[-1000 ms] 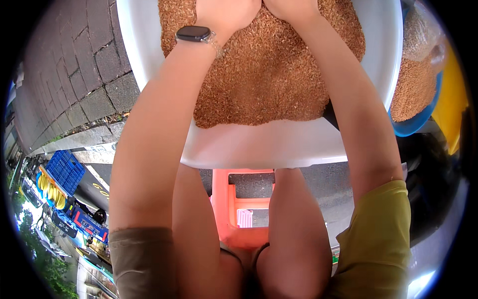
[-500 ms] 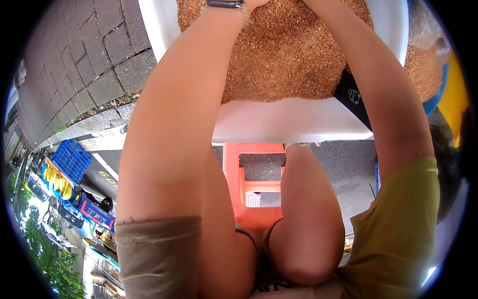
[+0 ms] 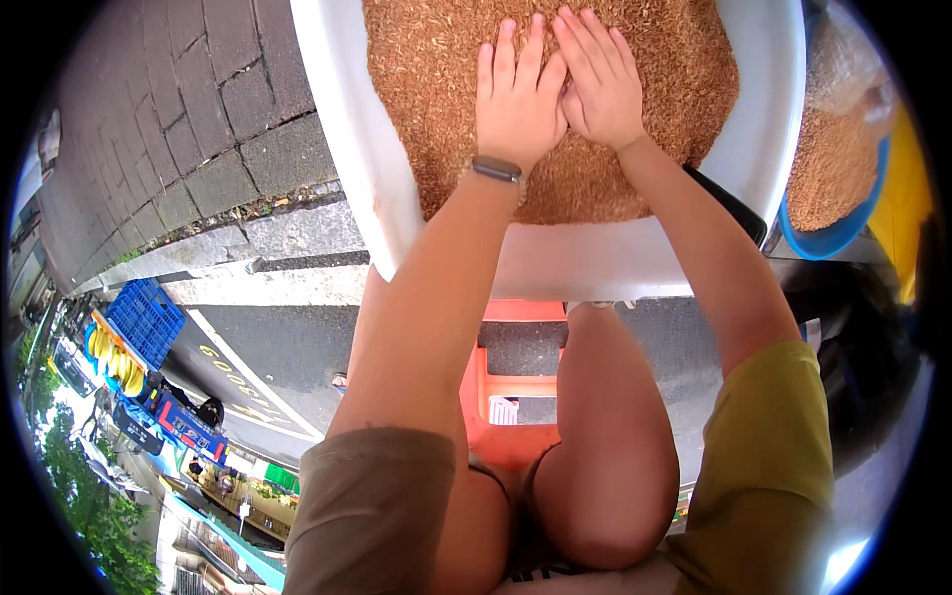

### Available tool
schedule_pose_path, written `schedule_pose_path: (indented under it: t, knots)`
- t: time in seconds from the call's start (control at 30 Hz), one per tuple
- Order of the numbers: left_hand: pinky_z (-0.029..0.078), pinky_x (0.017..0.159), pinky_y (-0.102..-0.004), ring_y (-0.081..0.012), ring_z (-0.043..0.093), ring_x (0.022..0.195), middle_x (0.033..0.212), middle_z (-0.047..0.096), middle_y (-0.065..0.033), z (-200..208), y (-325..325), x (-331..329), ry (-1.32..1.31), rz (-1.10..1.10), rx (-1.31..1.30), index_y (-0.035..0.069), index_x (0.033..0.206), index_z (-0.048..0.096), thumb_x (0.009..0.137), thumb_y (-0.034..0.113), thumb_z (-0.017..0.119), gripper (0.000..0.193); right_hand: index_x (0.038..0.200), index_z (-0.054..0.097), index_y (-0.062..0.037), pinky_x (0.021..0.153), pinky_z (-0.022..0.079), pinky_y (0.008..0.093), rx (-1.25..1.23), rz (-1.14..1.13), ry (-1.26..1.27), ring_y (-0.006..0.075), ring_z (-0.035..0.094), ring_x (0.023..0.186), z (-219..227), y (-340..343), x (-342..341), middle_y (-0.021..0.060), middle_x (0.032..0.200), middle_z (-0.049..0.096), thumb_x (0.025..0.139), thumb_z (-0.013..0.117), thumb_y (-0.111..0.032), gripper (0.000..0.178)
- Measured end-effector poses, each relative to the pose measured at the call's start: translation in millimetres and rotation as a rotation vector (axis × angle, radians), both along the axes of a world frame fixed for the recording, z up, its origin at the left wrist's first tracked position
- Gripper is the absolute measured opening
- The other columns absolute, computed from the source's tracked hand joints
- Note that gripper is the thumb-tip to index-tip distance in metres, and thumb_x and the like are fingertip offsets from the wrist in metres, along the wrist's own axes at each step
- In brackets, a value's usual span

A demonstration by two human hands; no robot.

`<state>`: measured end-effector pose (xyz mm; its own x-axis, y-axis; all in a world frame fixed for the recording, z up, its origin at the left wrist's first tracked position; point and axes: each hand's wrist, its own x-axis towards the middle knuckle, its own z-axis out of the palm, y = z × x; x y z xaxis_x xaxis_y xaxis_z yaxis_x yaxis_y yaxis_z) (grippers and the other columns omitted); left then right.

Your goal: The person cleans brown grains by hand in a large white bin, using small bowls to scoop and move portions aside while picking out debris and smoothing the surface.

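A white tub [image 3: 342, 129] in front of me holds a thick layer of small reddish-brown dry bits [image 3: 426, 89], like grain or tiny dried shrimp. Both palms lie face down on that layer. My left hand [image 3: 521, 104], with a dark band at its wrist, has its fingers stretched out and slightly spread. Beside it, thumbs meeting, my right hand [image 3: 603, 84] lies flat with fingers extended. Neither hand grips anything visible. A flat black object [image 3: 734, 208] sticks out over the tub's near right edge, partly behind my right forearm.
An orange plastic stool [image 3: 516, 436] stands below, between my legs. To the right are a blue basin [image 3: 828, 238] of paler bits, a clear plastic bag [image 3: 843, 59] and something yellow [image 3: 907, 198]. Brick paving [image 3: 178, 99] and a kerb run along the left; bananas [image 3: 114, 362] sit beside a blue crate [image 3: 146, 319].
Both hands have come back toward me from beyond the top edge and now show fully on the brown bits. The tub appears shifted and tilted in the view.
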<state>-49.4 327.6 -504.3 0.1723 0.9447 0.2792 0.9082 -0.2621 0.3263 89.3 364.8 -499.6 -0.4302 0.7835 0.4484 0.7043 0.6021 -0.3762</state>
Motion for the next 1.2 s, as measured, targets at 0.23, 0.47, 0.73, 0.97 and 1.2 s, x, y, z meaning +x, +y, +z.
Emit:
schedule_pose_path:
  t: [0.23,0.47,0.73,0.97,1.2]
  knots:
    - [0.028,0.111,-0.0561,-0.0394,0.032,0.140,0.147,0.043,-0.0128,-3.9,-16.2,2.0,0.051,-0.010,-0.056,0.016,0.126,0.057,0.084,0.025,0.059,0.043,0.139,0.051,-0.0078,0.114,0.026,0.0442,-0.085,-0.014,-0.007,0.0286,0.043,0.135,-15.0,-19.3,7.5,0.0098,0.144,0.050,0.079,0.049,-0.017,0.061]
    - [0.033,0.104,-0.0509,-0.0356,0.042,0.130,0.134,0.050,-0.0097,-6.4,-17.8,3.2,0.087,-0.002,-0.003,0.016,0.120,0.059,0.085,0.027,0.059,0.037,0.134,0.055,-0.0108,0.112,0.030,0.0436,-0.115,-0.031,-0.031,0.0278,0.045,0.134,-9.2,-17.5,8.5,0.0084,0.142,0.051,0.077,0.055,-0.019,0.058]
    - [0.031,0.101,-0.0449,-0.0321,0.042,0.122,0.132,0.045,-0.0147,74.0,17.8,-38.9,0.055,-0.303,-0.228,0.009,0.132,0.050,0.087,0.020,0.061,0.048,0.113,0.064,-0.0102,0.098,0.042,0.0406,-0.086,-0.053,-0.103,0.0274,0.054,0.116,65.4,23.7,25.9,0.0075,0.121,0.059,0.077,0.063,-0.011,0.036]
    - [0.009,0.115,-0.0554,-0.0472,0.010,0.143,0.156,0.013,-0.0256,58.2,10.1,-61.8,-0.244,0.224,-0.212,-0.001,0.151,0.022,0.103,0.029,0.043,0.060,0.138,0.049,-0.0081,0.111,0.029,0.0455,-0.039,-0.459,0.169,0.0347,0.039,0.136,22.5,22.5,52.3,0.0157,0.146,0.044,0.095,0.054,-0.017,0.044]
    - [0.012,0.119,-0.0431,-0.0346,0.017,0.146,0.157,0.019,-0.0220,50.9,6.4,-36.9,-0.564,0.276,-0.241,-0.001,0.152,0.020,0.105,0.025,0.037,0.057,0.142,0.046,-0.0072,0.114,0.024,0.0511,-0.079,-0.558,0.290,0.0416,0.037,0.136,7.6,14.2,36.2,0.0199,0.147,0.043,0.099,0.047,-0.025,0.046]
